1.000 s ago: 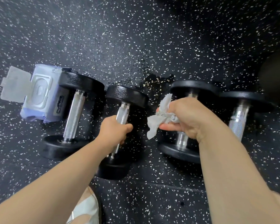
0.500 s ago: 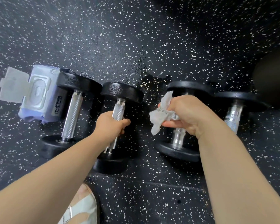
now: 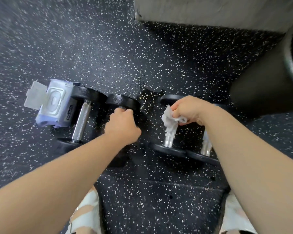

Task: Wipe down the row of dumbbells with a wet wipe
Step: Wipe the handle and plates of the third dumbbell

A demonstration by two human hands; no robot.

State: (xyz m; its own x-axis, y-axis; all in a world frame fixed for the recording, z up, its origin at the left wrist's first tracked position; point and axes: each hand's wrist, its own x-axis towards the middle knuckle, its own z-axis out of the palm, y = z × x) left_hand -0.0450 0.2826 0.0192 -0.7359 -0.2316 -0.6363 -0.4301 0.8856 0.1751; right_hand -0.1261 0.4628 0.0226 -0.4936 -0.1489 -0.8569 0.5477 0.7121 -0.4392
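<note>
On the speckled floor [image 3: 91, 48], a wipes pack [image 3: 52, 103] lies against the first dumbbell [image 3: 82, 120] at far left. Beside it, the left hand [image 3: 122, 125] has its fingers [image 3: 125, 113] curled round the second dumbbell [image 3: 123, 103] at its handle. The right hand [image 3: 191, 109] pinches the crumpled wet wipe [image 3: 170, 120] just above the third dumbbell [image 3: 167, 142], with the fourth dumbbell [image 3: 205, 147] alongside. Wiping seems mid-row; next, the wipe must press on and rub along a handle

Left hand [image 3: 121, 125] gripping dumbbell [image 3: 123, 102], right hand [image 3: 191, 109] pinching wipe [image 3: 169, 122], both forearms outstretched
</note>
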